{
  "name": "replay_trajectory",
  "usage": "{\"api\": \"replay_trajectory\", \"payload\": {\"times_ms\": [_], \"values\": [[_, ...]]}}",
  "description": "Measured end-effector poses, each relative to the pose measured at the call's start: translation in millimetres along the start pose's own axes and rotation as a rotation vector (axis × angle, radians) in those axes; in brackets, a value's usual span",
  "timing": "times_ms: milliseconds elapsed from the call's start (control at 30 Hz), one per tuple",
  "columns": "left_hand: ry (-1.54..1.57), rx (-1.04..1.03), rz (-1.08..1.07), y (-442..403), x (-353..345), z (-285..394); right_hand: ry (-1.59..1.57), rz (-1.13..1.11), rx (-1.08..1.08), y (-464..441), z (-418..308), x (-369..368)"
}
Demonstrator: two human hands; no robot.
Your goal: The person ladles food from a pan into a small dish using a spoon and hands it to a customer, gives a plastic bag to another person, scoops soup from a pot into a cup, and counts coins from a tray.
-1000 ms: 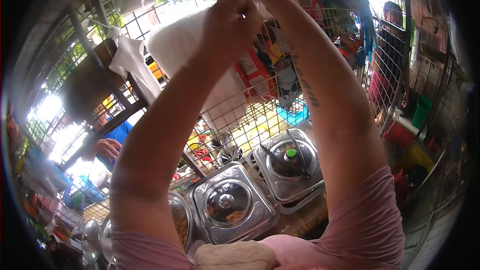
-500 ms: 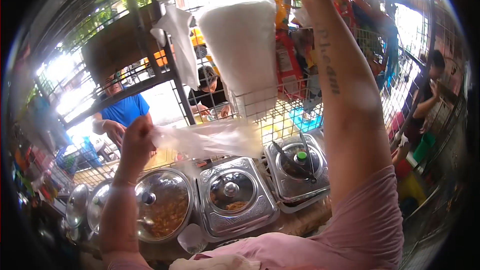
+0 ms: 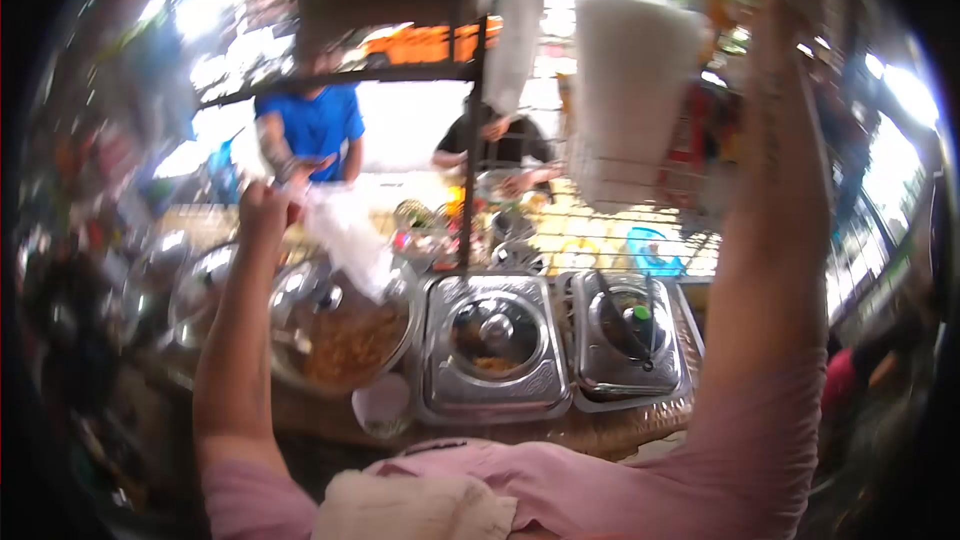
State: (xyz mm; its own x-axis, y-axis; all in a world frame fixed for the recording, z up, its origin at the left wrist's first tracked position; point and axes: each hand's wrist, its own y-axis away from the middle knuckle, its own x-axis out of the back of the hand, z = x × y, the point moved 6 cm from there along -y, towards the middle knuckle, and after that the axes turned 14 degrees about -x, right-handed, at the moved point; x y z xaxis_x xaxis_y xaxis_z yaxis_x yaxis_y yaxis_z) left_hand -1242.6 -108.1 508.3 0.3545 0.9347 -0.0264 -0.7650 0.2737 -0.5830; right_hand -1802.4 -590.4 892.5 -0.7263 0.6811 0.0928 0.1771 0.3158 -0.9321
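Note:
My left hand (image 3: pixel 262 210) is closed on a thin translucent plastic bag (image 3: pixel 350 235), which hangs to its right above a round lidded pan (image 3: pixel 345 330). A hand of the person in blue (image 3: pixel 312 130) is close behind my left hand. My right arm reaches up at the right, and my right hand (image 3: pixel 775 5) is blurred at the top edge, so its fingers and anything in them cannot be made out. Right of the round pan are two rectangular steel trays with lids, one (image 3: pixel 495 345) at the middle and one (image 3: pixel 630 335) with a green knob and tongs on top.
A wire grille (image 3: pixel 590 240) stands behind the pans. A white stack of bags (image 3: pixel 635 90) hangs on it. Another person in black (image 3: pixel 500 145) is behind the grille. A clear cup (image 3: pixel 382 406) sits at the counter's front, and a blue item (image 3: pixel 655 252) lies beyond the grille.
The view has turned left. My left hand has come down from beside my right hand, carrying the plastic bag out to the left. My right arm remains raised.

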Motion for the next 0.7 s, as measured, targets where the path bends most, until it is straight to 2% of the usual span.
{"api": "replay_trajectory", "payload": {"times_ms": [67, 100, 167, 267, 400, 567, 600, 700], "values": [[0.114, 0.078, 0.109, -15.8, 19.9, -54.6, 0.161, -0.004, 0.141, -3.3, 4.6, -8.3], [0.095, 0.098, 0.097, -18.8, 29.6, -68.3, 0.218, 0.002, 0.199, -6.8, 8.8, -12.7], [0.204, 0.126, 0.270, -9.9, 31.4, -66.7, 0.310, 0.031, 0.311, -8.2, 17.7, -15.9], [0.272, 0.179, 0.330, -12.4, 39.1, -93.8, 0.372, 0.128, 0.459, -1.7, 25.2, -16.3], [0.352, 0.260, 0.370, -9.0, 44.0, -102.6, 0.374, 0.134, 0.372, 26.8, 8.7, -1.9], [0.374, 0.264, 0.284, -4.9, 63.0, -115.7, 0.059, 0.192, 0.341, 119.3, -74.7, 45.4], [0.335, 0.281, 0.196, -2.6, 69.1, -110.0, -0.044, 0.163, 0.338, 149.0, -97.9, 51.7], [0.574, 0.245, 0.056, 14.0, 67.7, -76.1, -0.361, -0.055, 0.287, 249.9, -170.1, 54.8]]}}
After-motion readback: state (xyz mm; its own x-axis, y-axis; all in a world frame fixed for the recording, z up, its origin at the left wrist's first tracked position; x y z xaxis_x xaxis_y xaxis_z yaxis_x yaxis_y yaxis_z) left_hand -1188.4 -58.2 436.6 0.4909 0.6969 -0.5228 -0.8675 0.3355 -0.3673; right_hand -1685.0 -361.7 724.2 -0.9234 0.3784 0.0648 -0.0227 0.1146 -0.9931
